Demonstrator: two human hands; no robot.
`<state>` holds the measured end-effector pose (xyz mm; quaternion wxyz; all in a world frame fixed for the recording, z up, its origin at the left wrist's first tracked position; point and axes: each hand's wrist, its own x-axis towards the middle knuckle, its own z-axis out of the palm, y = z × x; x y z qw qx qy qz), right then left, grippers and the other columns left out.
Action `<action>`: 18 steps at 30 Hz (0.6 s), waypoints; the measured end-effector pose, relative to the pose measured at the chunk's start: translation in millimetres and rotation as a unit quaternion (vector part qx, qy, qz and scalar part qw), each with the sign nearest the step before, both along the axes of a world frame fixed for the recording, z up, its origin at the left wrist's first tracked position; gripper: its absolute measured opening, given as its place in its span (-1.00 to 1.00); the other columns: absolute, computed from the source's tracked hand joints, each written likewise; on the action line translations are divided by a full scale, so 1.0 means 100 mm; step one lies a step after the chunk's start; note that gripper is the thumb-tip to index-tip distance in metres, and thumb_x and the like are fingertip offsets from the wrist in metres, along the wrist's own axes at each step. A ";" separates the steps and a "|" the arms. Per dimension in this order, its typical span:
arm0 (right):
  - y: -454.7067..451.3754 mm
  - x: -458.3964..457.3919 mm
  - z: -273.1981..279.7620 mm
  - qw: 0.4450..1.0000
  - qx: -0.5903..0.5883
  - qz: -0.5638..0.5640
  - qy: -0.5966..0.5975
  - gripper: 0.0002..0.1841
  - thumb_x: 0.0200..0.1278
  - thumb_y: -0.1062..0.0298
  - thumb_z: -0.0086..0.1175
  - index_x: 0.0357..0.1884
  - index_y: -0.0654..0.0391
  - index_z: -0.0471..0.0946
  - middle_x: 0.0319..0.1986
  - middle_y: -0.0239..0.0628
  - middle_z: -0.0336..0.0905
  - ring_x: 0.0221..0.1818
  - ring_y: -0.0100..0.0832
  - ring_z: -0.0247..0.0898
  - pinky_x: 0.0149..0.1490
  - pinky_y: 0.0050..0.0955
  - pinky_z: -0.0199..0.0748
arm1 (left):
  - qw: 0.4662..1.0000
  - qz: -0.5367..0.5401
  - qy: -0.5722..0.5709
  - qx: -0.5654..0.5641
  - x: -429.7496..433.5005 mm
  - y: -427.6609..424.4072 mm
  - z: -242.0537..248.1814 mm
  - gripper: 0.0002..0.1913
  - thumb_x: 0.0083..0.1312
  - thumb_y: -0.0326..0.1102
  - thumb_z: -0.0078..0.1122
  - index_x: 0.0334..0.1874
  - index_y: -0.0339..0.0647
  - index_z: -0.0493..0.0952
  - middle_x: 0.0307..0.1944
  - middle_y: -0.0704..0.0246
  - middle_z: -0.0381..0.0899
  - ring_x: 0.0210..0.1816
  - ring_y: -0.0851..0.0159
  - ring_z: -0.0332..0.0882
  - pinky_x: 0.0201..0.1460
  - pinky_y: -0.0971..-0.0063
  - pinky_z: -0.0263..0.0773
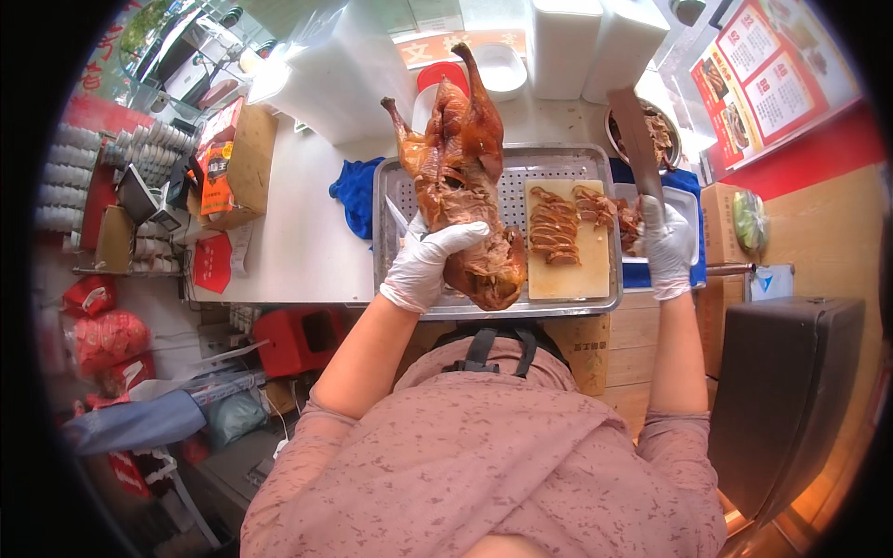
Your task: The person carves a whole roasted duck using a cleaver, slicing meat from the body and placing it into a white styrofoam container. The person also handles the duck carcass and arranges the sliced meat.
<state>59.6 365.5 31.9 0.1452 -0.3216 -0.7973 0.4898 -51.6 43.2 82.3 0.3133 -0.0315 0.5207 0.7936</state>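
My left hand (434, 261), in a thin white glove, holds a partly carved roast duck (464, 167) above a perforated metal tray (513, 155), its legs pointing away from me. Gloved too, my right hand (666, 247) grips a broad-bladed knife (636, 139) with the blade pointing away. Sliced meat (553, 227) lies in a row on a cutting board (568, 279) at the tray's right side. More meat pieces (628, 223) lie between the board and a white foam tray (687, 216), partly hidden by my right hand. A white-handled tool, mostly hidden, lies left of the duck.
Blue cloths (356, 195) lie at both sides of the metal tray. A round metal bowl (675, 150) of meat stands back right. Stacks of white containers (566, 49) line the counter's rear. A cardboard box (251, 164) stands left, a black case (781, 390) at lower right.
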 end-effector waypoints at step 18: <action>-0.47 -0.93 1.08 0.887 0.358 0.250 0.148 -0.59 0.59 0.00 -0.01 -0.29 0.08 0.69 -0.56 -0.10 0.62 -0.46 -0.07 0.65 -0.39 -0.18 0.57 | 0.991 -0.095 0.082 -0.053 0.17 0.06 0.04 -0.22 0.15 -0.40 0.47 0.46 -0.27 0.36 0.23 0.31 0.60 0.24 0.25 0.56 0.38 0.29 0.44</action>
